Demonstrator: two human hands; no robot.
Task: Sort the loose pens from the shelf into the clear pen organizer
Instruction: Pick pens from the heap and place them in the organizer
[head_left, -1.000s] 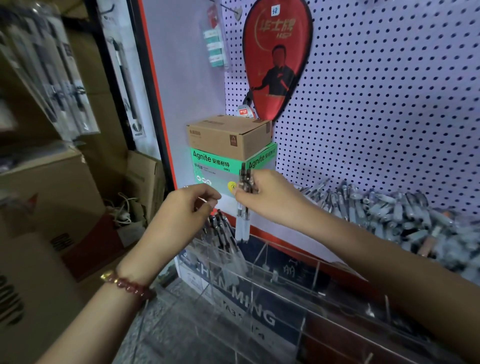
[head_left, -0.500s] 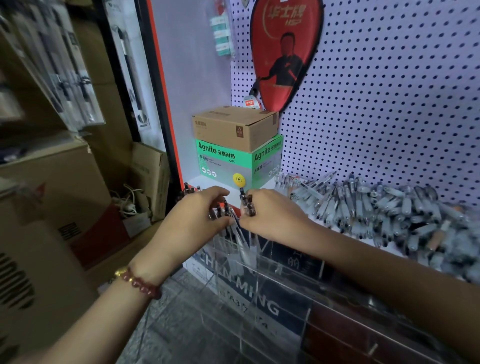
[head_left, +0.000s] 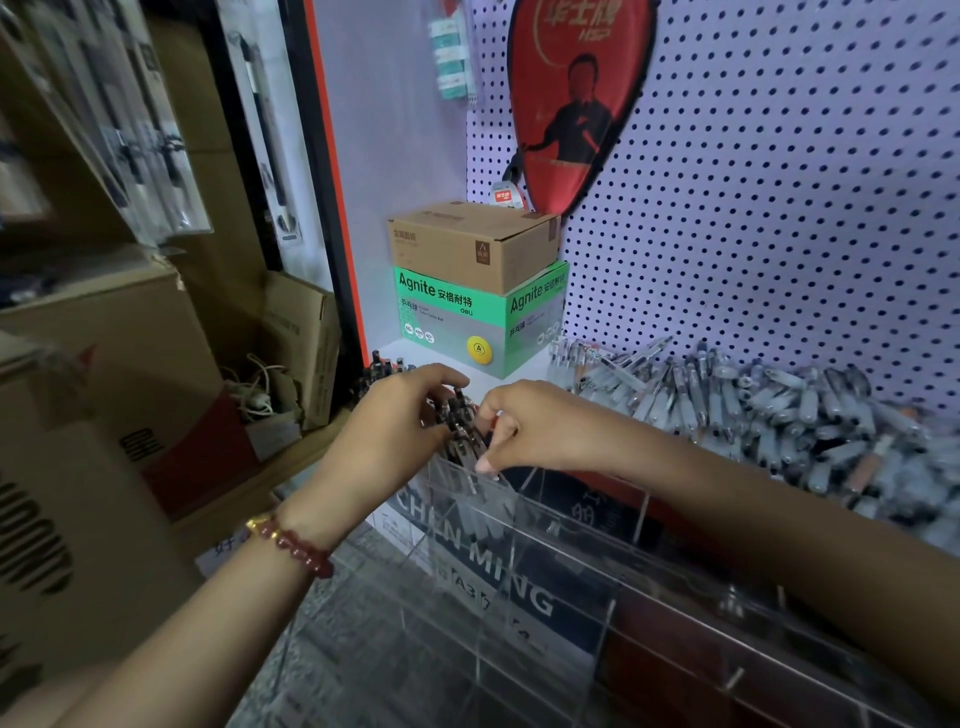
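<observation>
From the head camera, both hands meet over the left-end compartment of the clear pen organizer (head_left: 524, 525), where a small cluster of standing pens (head_left: 460, 418) sits with dark tops upward. The left hand (head_left: 389, 436) has its fingers curled round those tops and grips the cluster. The right hand (head_left: 530, 431) is curled close against the same pens, one finger pointing down into the compartment, but I cannot tell whether it pinches any. Only that compartment looks filled; the ones running to the right appear bare. A large heap of loose pens (head_left: 779, 415) lies on the shelf (head_left: 519, 371) under the pegboard (head_left: 779, 218), so I judge the sorting barely begun, with most of it left.
</observation>
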